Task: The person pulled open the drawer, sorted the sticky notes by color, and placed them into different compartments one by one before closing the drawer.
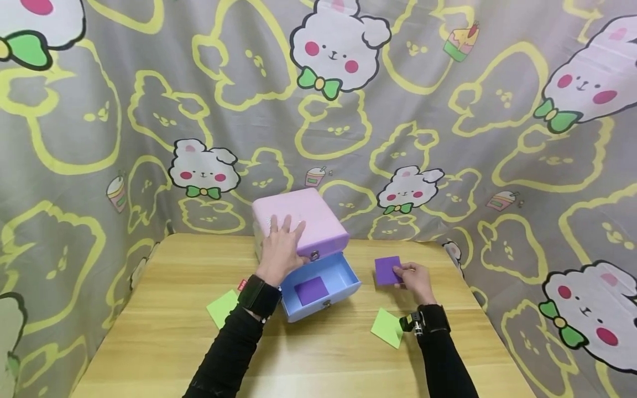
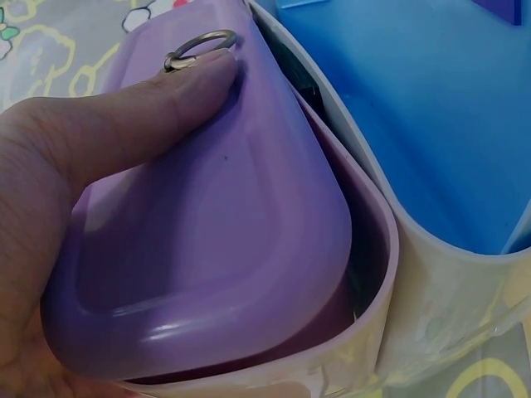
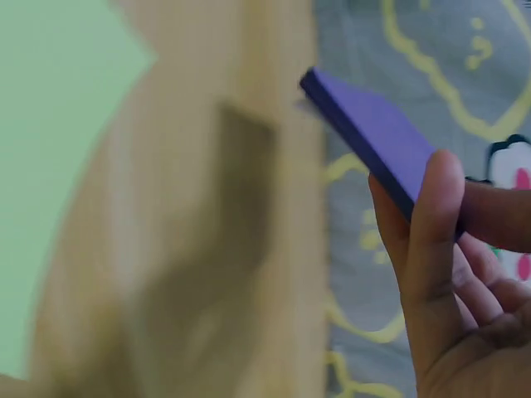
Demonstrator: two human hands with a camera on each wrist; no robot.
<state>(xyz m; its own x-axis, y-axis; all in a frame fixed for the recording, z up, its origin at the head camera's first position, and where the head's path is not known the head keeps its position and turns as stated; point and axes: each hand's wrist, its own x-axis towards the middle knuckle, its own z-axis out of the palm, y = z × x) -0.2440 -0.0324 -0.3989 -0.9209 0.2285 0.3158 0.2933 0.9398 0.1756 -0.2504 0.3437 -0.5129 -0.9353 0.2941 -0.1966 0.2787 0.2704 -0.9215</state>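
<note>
A small two-tier box with a pink top stands on the table, its blue lower drawer pulled out. Inside that drawer lies a purple square. My left hand rests on the box top with fingers spread straight. Its thumb presses the purple upper front, touching beside a metal ring pull. To the right of the drawer, my right hand pinches a purple square pad by its edge between thumb and fingers, tilted and above the table. In the right wrist view the pad looks several layers thick.
One light green square lies on the wooden table below my right hand. Another green square lies left of the box, partly behind my left wrist. A patterned curtain hangs around the table's back and sides.
</note>
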